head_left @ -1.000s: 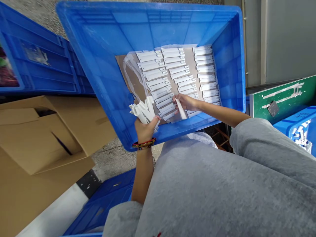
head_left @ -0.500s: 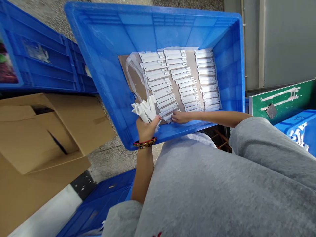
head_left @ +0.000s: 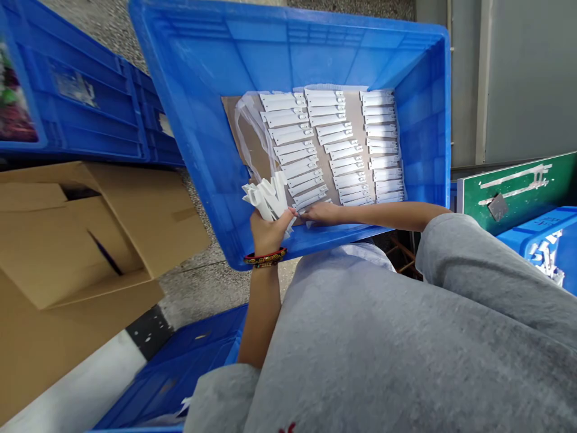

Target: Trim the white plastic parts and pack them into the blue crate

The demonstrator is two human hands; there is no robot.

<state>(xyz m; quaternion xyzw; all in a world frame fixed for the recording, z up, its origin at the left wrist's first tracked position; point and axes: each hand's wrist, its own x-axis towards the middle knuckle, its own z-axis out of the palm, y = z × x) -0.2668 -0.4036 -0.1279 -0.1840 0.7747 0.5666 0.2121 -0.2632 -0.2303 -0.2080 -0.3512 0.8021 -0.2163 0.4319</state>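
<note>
My left hand (head_left: 269, 231) is closed round a bundle of white plastic strips (head_left: 265, 197), which fan out above the thumb near the front left of a large blue crate (head_left: 189, 144). Right beside it, low over the crate's front end, my right hand (head_left: 322, 213) has its fingers drawn together near the left thumb. What those fingers pinch, if anything, is hidden. Inside the crate, flat white strips (head_left: 347, 163) with small holes lie in three columns on brown cardboard (head_left: 354, 111). Clear plastic film (head_left: 255, 129) is bunched along the left side.
Open cardboard boxes (head_left: 130, 210) stand to the left, below other blue crates (head_left: 94, 114). At right are a green board (head_left: 518, 189) and a blue bin (head_left: 518, 237) with white pieces. Another blue crate (head_left: 180, 361) sits low at left, on a speckled floor.
My right hand has shifted left along the front of the crate, closer to my left hand. The left hand still grips the bundle. The whole view has shifted slightly.
</note>
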